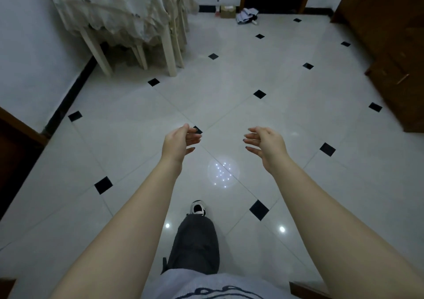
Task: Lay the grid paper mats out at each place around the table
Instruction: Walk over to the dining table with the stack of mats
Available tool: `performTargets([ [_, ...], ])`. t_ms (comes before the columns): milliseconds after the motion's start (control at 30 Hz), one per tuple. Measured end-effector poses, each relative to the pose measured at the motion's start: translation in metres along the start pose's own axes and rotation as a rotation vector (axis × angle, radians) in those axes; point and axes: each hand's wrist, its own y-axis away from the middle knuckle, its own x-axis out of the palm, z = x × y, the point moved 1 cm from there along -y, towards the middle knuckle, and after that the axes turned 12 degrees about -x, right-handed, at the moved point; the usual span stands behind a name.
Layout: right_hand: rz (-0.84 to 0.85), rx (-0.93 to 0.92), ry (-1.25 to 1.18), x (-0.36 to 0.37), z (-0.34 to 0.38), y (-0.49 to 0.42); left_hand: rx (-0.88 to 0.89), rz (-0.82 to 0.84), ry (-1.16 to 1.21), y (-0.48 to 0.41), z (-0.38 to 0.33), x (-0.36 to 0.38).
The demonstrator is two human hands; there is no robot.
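Both my arms reach forward over a white tiled floor. My left hand [181, 139] and my right hand [263, 141] are held out at waist height, palms facing each other, fingers loosely curled and apart, with nothing in them. A table [107, 2] covered by a cream lace cloth stands at the far upper left, well away from both hands. No grid paper mats are visible in the head view; the little of the tabletop that shows carries only faint patterned marks.
Cream chairs [176, 23] stand around the table. A small cardboard box [227, 11] and a crumpled cloth [247, 15] lie by the far wall. A dark wooden cabinet [390, 34] lines the right side. My leg and shoe [197, 208] step forward on the floor.
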Motion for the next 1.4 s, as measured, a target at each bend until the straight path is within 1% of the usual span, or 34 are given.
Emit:
performTargets([
  [133,-0.018,-0.001,0.006,0.030,0.014,-0.080,-0.014,0.029,0.012,-0.072,-0.048,0.018],
  [367,-0.079,0.000,0.009,0.078,0.063,-0.220,-0.029,0.078,0.010,-0.203,-0.160,0.049],
  [600,-0.144,0.020,-0.028,0.094,0.085,-0.331,-0.068,0.106,-0.019,-0.297,-0.221,0.095],
  [767,-0.131,0.019,-0.040,0.104,0.094,-0.434,-0.080,0.097,-0.026,-0.380,-0.261,0.143],
  [900,-0.115,0.030,-0.047,0.105,0.099,-0.532,-0.095,0.103,-0.039,-0.455,-0.294,0.197],
  [1067,-0.075,0.051,-0.026,0.105,0.129,-0.643,-0.099,0.068,-0.032,-0.533,-0.353,0.261],
  [1233,-0.058,0.056,-0.017,0.109,0.160,-0.734,-0.084,0.028,-0.009,-0.599,-0.405,0.299],
  [1400,-0.051,0.064,-0.013,0.115,0.170,-0.816,-0.099,0.016,0.007,-0.664,-0.441,0.325],
])
